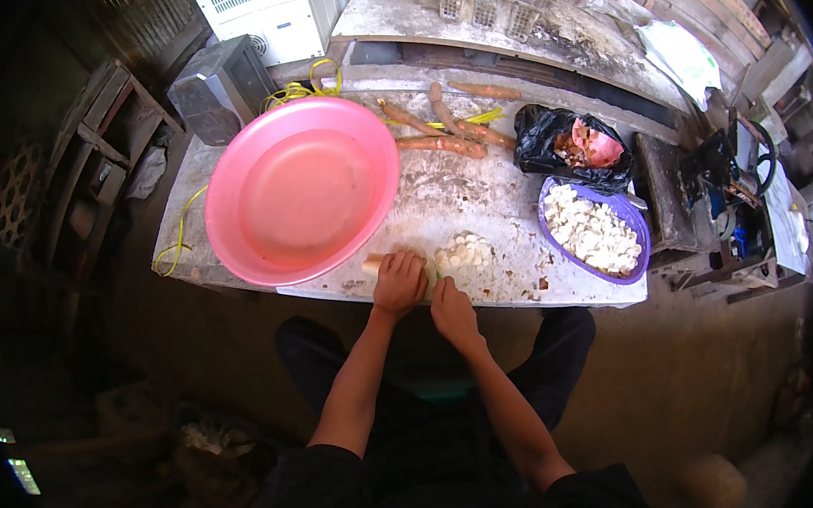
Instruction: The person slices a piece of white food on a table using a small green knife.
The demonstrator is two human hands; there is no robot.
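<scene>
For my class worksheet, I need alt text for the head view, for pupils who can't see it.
A left hand holds a peeled, cassava-like root on a worn tabletop while the right hand grips what looks like a knife near loose white slices. Beyond lie unpeeled roots; a pink basin stands left, a slice-filled purple basin right.

Looks like smooth, softly glossy plastic on the wide pink basin, and like thin, crinkled, shiny plastic on the black bag. Seems plastic too on the purple basket. Feels rough and matt to the eye on the brown roots, smoother on the pale slices. Turns coarse, stained and matt across the desk. Appears to be matt cloth on the black sleeve.
</scene>
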